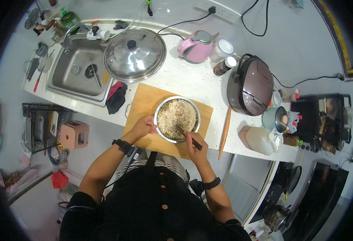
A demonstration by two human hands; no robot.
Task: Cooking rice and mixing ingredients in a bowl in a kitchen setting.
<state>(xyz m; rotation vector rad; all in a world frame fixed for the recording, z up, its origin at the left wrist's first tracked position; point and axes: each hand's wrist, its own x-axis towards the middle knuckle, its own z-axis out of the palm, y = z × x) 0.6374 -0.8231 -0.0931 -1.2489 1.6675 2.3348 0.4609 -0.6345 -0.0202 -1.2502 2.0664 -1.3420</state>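
A round metal bowl [199, 118] stands on a wooden cutting board [144, 95] in front of me. Inside lies a pale, crumbly, flour-like heap [176, 116], with a darker greenish mixture showing around its edge. My left hand [144, 127] pinches the bowl's left rim between thumb and fingers. Dark chopsticks [197, 145] are held in my right hand [198, 150] at the bowl's lower right. Their tips reach into the crumbly heap, so the very ends are hidden.
Left are a steel sink [71, 72] and a dark cloth [117, 99]. Behind the board lie a large steel lid [134, 57] and a pink kettle [196, 48]. A rice cooker [250, 86], a wooden rolling pin [225, 132] and a plastic jug [257, 140] stand or lie right.
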